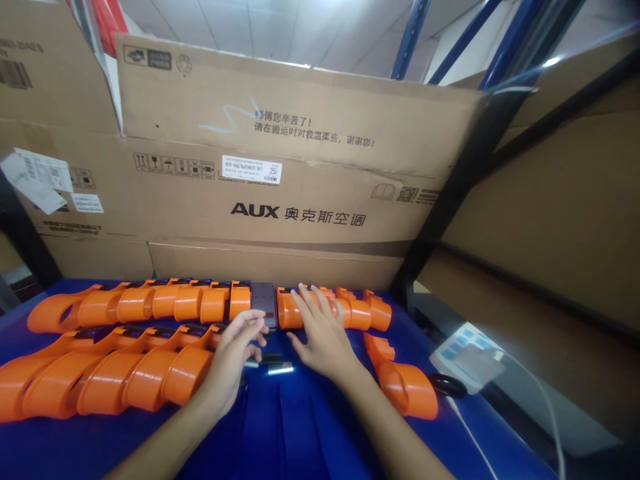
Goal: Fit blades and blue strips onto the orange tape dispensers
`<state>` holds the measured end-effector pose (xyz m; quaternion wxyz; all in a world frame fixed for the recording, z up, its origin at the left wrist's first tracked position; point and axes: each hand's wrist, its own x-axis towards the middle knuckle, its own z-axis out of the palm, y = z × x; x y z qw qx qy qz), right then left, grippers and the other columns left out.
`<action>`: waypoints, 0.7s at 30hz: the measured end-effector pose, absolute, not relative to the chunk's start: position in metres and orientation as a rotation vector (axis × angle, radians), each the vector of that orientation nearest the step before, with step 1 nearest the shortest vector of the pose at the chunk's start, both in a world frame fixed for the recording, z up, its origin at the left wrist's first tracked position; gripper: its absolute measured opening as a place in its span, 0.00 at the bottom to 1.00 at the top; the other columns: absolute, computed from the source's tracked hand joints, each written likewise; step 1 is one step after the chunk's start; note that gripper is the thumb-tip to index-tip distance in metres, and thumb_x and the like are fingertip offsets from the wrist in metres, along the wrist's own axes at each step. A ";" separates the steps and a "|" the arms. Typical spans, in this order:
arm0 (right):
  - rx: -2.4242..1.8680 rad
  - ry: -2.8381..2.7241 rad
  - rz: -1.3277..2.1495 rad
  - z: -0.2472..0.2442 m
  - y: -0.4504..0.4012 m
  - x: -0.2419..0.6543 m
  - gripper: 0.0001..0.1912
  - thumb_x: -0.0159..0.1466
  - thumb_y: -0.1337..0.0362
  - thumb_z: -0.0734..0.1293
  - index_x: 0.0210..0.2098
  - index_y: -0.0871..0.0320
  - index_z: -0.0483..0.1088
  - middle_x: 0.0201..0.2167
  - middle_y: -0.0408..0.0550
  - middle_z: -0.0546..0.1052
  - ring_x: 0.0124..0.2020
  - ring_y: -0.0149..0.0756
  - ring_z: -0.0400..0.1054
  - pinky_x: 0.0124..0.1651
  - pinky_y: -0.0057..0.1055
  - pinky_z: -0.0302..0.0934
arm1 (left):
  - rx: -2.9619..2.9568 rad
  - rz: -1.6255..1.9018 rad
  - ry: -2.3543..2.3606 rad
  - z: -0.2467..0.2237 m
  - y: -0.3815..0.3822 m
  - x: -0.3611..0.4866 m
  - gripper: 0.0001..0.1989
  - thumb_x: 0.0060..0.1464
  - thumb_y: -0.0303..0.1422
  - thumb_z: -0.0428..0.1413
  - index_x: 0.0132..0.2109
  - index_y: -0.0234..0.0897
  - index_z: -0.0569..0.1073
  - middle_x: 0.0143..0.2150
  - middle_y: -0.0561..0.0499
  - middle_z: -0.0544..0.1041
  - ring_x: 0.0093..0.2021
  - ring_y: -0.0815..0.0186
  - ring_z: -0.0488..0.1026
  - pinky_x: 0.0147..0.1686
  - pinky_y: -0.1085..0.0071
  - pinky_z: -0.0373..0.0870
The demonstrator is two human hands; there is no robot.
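Near the middle of the blue surface (200,447), my left hand (237,350) has its fingers curled, and what they hold, if anything, is too small to tell. My right hand (323,333) is spread over the back right row of orange curved parts (363,313), its fingertips on or just above them. Between the hands, a dark rectangular object (263,305) lies at the back. A small shiny strip (281,368) is on the surface beneath. Left of my left hand runs a front row of orange parts (107,380).
Cardboard boxes (300,187) stand behind the surface. Another back row of orange parts (135,303) lies at the left. At the right are an orange part with a black end (407,390), a white box (470,360) with a cable, and a dark metal post (450,187).
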<state>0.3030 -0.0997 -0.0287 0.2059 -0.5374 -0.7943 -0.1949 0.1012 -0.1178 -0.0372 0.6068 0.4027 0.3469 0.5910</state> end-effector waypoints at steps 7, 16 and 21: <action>-2.172 -1.881 -0.485 0.035 -0.141 0.353 0.23 0.69 0.53 0.60 0.56 0.61 0.71 0.49 0.65 0.79 0.50 0.62 0.71 0.47 0.53 0.61 | 0.956 1.336 0.804 -0.040 -0.118 0.100 0.17 0.54 0.42 0.65 0.48 0.38 0.78 0.38 0.47 0.76 0.34 0.64 0.71 0.28 0.72 0.66; -2.531 -1.972 0.042 0.029 -0.162 0.401 0.20 0.65 0.59 0.65 0.54 0.60 0.73 0.47 0.64 0.81 0.46 0.61 0.78 0.41 0.45 0.65 | 1.049 1.297 0.829 -0.041 -0.120 0.100 0.14 0.56 0.41 0.63 0.46 0.38 0.78 0.37 0.48 0.76 0.35 0.63 0.71 0.29 0.72 0.66; -2.507 -2.048 0.028 0.030 -0.164 0.390 0.15 0.67 0.64 0.60 0.45 0.59 0.77 0.42 0.62 0.83 0.43 0.60 0.79 0.39 0.45 0.65 | 1.071 1.265 0.822 -0.040 -0.120 0.100 0.13 0.58 0.41 0.62 0.45 0.37 0.78 0.35 0.48 0.75 0.32 0.65 0.70 0.28 0.72 0.65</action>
